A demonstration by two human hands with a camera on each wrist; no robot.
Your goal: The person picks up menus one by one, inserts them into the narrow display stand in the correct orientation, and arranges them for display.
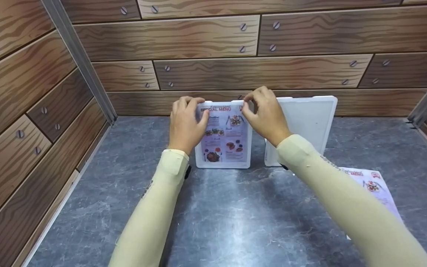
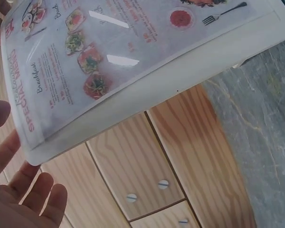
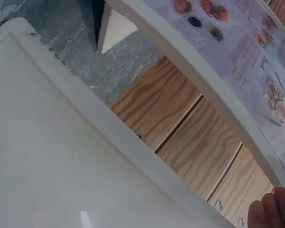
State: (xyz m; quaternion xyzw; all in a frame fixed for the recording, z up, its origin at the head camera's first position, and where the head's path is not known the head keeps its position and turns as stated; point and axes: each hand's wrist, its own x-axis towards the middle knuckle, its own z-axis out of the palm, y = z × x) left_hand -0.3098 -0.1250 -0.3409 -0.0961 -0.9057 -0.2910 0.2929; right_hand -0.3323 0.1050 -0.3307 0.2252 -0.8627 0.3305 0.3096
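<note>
Left hand (image 1: 186, 124) pinches framed menu (image 1: 222, 137) by upper-left corner, right hand (image 1: 267, 116) by upper-right; likely best: even, light pressure, clear of blank frame (image 1: 311, 120) right.

Wood-patterned panels (image 1: 198, 37) stand behind and beside a grey marbled table (image 1: 132, 155), metal posts (image 1: 77, 55) at its far corners

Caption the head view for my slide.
Left hand and right hand at upper corners of the framed menu, second frame alongside.
</note>
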